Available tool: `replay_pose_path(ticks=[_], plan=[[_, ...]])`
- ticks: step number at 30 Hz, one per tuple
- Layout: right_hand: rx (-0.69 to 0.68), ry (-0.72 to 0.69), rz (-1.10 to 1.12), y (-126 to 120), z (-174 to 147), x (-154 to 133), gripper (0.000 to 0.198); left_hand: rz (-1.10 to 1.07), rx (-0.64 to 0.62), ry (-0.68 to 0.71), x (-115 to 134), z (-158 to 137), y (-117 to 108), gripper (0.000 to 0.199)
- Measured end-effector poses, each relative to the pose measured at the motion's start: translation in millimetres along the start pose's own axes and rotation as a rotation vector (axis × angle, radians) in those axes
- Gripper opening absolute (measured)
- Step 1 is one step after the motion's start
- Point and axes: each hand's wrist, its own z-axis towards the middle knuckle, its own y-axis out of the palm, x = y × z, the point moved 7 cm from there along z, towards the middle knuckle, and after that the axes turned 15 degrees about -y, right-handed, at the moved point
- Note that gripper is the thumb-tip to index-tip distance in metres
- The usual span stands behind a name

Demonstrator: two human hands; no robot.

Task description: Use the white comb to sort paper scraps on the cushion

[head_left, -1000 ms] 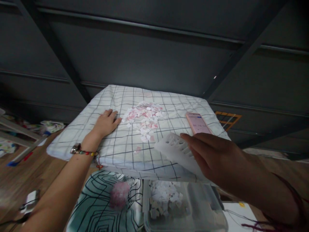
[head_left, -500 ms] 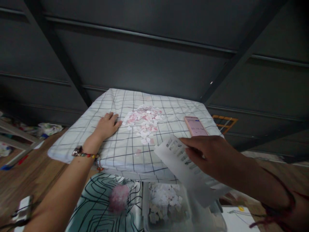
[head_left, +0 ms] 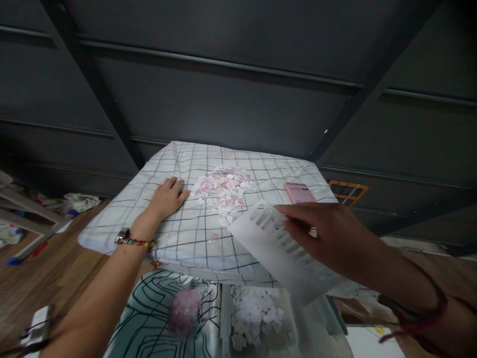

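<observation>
You're pinching a slotted white sheet (head_left: 266, 251) in your right hand (head_left: 328, 233), thumb and fingers closing on its perforated edge! The sheet is slanting across the near side of the checked cloth (head_left: 266, 171), its left corner pointing at a loose heap of white and pink scraps (head_left: 225, 186) and sitting just beside it; whether that corner is touching the cloth, you aren't letting us tell. Its lower end is reaching out past the cloth's front edge, above the clear plastic bin (head_left: 324, 330), where more paper pieces (head_left: 255, 313) are piling up on the left side. Over on the other flank, your left hand (head_left: 167, 199) is resting palm down on the cloth, fingers lying loosely apart, thumb pointing towards the heap and stopping just beside it. Beyond your right hand, a pink phone (head_left: 299, 191) is lying face up, partly hiding behind your knuckles. Down in front, a pink bundle (head_left: 185, 311) is sitting on patterned teal fabric (head_left: 143, 325), left of the bin.
</observation>
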Motion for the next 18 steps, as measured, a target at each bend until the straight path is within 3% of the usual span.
replay_pose_path(ticks=[6, 10, 18], plan=[[0.067, -0.178, -0.228, -14, -11, 12, 0.027, 0.009, -0.047, -0.029, -1, -1, -1, 0.058], [0.023, -0.337, -0.326, -3, -10, 2, 0.031, -0.005, -0.046, -0.008, 2, -2, -3, 0.056], [0.027, -0.44, -0.319, 12, -18, 15, 0.039, -0.026, 0.031, 0.015, -2, 0, 0, 0.051]])
